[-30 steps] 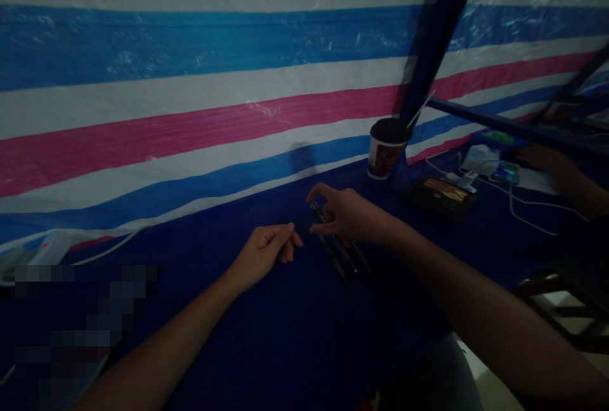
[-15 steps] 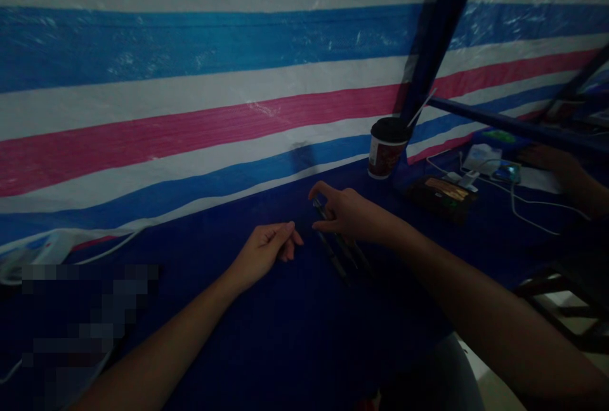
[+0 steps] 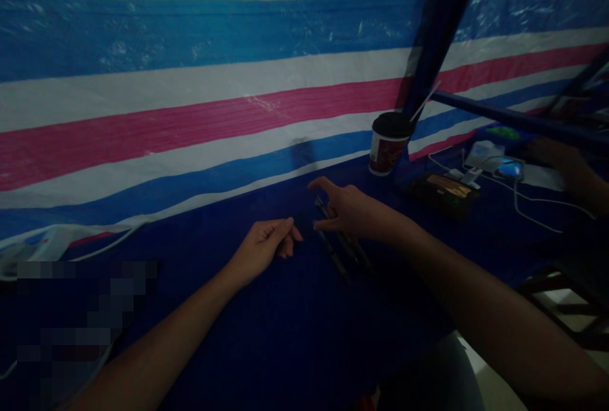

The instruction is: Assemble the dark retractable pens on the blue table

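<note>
On a dark blue table (image 3: 266, 335), my left hand (image 3: 269, 243) rests loosely curled, its thumb against the fingers and nothing visible in it. My right hand (image 3: 349, 208) is just to the right, thumb and forefinger spread apart over a few dark slim pens. One pen (image 3: 334, 254) lies slanted below the thumb. Another pen (image 3: 320, 203) shows its tip between the thumb and forefinger, without being visibly gripped. The rest of the pens is partly hidden under the palm and in shadow.
A lidded dark red paper cup (image 3: 390, 144) with a straw stands by the striped sheet wall (image 3: 190, 125). To its right are a dark pack (image 3: 445, 192), white cables (image 3: 533, 217) and another person's arm (image 3: 578, 167). A white power strip (image 3: 50, 246) lies at left.
Both hands keep nearly the same place and pose. The view has shifted slightly, and a small object at the right now glows brighter blue.
</note>
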The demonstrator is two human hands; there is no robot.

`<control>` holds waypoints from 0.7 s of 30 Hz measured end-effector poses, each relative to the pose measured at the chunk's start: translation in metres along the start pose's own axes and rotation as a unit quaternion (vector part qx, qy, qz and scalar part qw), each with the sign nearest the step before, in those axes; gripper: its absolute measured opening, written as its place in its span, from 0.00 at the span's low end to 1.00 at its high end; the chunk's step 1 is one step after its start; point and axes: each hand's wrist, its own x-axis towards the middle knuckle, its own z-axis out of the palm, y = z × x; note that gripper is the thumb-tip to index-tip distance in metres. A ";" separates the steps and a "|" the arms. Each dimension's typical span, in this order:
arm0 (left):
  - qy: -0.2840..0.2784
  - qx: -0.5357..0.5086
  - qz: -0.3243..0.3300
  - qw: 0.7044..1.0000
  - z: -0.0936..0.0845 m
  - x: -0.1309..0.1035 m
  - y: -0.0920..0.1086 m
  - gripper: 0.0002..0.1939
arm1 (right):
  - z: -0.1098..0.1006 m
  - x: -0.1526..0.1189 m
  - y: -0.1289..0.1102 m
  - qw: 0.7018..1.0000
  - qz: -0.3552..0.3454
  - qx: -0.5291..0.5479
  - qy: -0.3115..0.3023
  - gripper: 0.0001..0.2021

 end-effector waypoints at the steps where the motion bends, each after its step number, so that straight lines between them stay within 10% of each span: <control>1: 0.000 0.001 -0.001 1.000 0.000 0.000 0.000 0.28 | 0.001 0.001 0.002 1.000 0.002 -0.006 -0.002 0.34; 21: -0.016 0.024 0.008 1.000 0.000 -0.001 0.000 0.26 | -0.002 0.000 -0.001 1.000 0.018 0.010 -0.004 0.31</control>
